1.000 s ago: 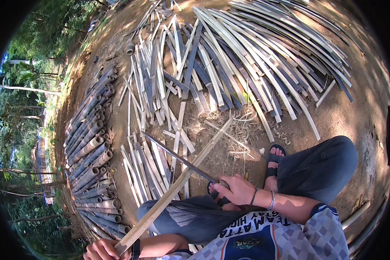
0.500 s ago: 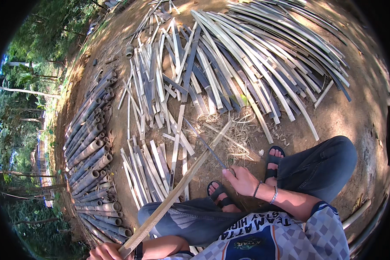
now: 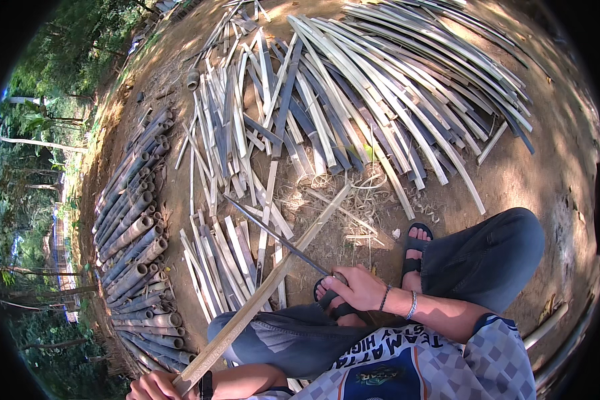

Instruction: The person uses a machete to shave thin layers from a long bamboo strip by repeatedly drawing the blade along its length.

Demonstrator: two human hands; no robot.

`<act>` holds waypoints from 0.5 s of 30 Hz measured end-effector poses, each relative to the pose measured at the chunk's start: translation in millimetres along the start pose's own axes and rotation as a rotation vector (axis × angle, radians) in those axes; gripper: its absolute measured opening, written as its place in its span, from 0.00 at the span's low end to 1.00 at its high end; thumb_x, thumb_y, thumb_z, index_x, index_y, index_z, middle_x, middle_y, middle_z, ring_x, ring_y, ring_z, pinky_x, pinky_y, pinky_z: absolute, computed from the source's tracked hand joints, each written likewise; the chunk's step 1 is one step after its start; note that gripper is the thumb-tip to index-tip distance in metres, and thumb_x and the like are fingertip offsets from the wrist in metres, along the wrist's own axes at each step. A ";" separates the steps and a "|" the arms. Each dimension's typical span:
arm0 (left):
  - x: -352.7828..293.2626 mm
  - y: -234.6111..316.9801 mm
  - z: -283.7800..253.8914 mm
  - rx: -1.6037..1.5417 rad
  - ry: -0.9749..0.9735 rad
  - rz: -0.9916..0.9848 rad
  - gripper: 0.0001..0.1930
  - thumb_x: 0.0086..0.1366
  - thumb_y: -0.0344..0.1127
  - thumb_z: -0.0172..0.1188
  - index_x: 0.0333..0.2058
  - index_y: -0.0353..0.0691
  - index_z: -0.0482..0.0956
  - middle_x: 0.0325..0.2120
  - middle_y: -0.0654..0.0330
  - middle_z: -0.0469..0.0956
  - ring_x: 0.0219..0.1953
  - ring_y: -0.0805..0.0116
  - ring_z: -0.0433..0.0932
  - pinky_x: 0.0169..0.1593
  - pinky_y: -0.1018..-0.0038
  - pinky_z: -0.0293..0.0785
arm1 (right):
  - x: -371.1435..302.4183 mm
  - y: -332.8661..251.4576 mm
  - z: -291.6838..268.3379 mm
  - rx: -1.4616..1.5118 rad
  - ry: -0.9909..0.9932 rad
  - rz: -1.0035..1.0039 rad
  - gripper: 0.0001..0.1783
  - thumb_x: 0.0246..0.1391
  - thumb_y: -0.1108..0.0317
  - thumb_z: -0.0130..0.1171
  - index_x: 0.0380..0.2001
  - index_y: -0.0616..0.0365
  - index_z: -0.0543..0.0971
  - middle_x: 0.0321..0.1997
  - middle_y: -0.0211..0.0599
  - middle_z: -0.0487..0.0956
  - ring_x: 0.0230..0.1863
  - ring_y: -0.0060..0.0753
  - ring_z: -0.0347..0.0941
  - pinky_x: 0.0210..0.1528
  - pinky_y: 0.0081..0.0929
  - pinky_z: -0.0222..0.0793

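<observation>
At the lower left, my left hand (image 3: 155, 387) is closed round the near end of a long split bamboo strip (image 3: 247, 306). The strip slants up to the right across my bent left leg, its far end above the ground. My right hand (image 3: 361, 288) grips the handle of a long narrow knife (image 3: 263, 224). The dark blade points up and left and crosses the strip around its middle. Whether its edge bites into the bamboo I cannot tell. Thin curled shavings (image 3: 363, 197) lie on the soil near the strip's far end.
A wide spread of split bamboo strips (image 3: 380, 100) covers the ground ahead. A smaller bundle of strips (image 3: 221, 260) lies nearer, left of my feet. Stacked bamboo culms (image 3: 137, 230) line the left side, with trees behind. My sandalled feet (image 3: 415, 250) rest on bare soil.
My right hand has moved a little left and down with the knife. The blade now lies flatter and crosses the strip closer to me. My left hand still holds the strip's end.
</observation>
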State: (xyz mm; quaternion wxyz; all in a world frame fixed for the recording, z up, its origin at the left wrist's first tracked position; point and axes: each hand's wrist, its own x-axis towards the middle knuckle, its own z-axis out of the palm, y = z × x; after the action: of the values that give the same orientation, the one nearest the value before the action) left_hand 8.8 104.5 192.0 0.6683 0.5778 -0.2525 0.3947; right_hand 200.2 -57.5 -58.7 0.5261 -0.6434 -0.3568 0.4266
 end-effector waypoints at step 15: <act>-6.2 1.1 0.7 0.096 0.142 0.059 0.27 0.60 0.60 0.56 0.15 0.48 0.61 0.06 0.72 0.58 0.07 0.79 0.60 0.20 0.78 0.60 | 24.3 50.1 -9.3 -0.119 0.131 0.261 0.28 0.61 0.47 0.45 0.25 0.65 0.73 0.17 0.55 0.72 0.25 0.61 0.73 0.30 0.46 0.67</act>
State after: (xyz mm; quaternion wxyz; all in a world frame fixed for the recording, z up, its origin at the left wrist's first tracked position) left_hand 4.5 102.4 187.9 0.6440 0.5721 -0.2022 0.4660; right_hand 218.6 -48.6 -111.3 0.4492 -0.7407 -0.2597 0.4268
